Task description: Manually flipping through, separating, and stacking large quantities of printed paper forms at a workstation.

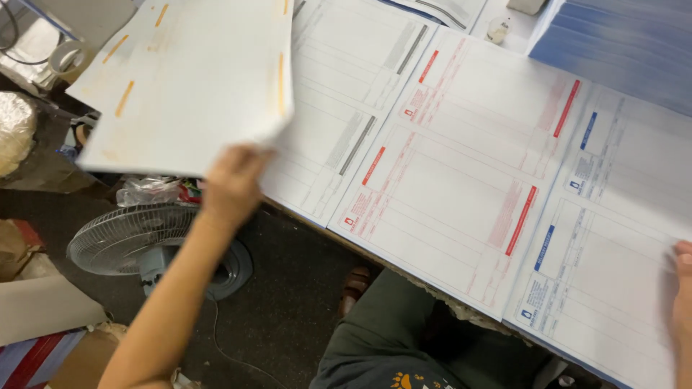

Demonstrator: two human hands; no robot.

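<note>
Left hand [232, 181] pinches the lower edge of a sheaf of paper [184, 79], lifted at upper left of frame, off the surface [432, 292]. Sheets look light, floppy; support near mid-edge. Right hand [681, 302] lies flat on the blue-printed form [613, 238], lower right; grip state: cannot tell.

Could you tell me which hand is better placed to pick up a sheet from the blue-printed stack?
Probably the right hand: it already rests on the blue-printed stack, while the left hand is busy holding a bundle of sheets off the table.
</note>
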